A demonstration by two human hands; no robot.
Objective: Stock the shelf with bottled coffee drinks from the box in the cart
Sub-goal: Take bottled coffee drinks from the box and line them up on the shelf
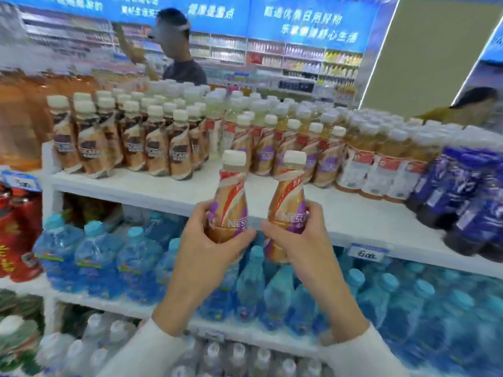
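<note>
My left hand (202, 250) grips a gold and purple coffee bottle (230, 198) with a cream cap, held upright. My right hand (298, 247) grips a second coffee bottle (290, 202) of the same kind beside it. Both bottles hover in front of the white top shelf (163, 186), just before a bare strip of its front edge. Behind them on that shelf stand several matching purple-label coffee bottles (324, 159). Brown-label coffee bottles (130, 142) fill the shelf's left part. The box and cart are out of view.
Dark blue bottles (468, 197) and tea bottles (381, 164) crowd the shelf's right. Blue water bottles (130, 257) fill the shelf below, clear bottles (103, 344) the lowest. Red packs (16, 229) sit at left. A person (179, 58) stands beyond the shelf, another at far right (473, 104).
</note>
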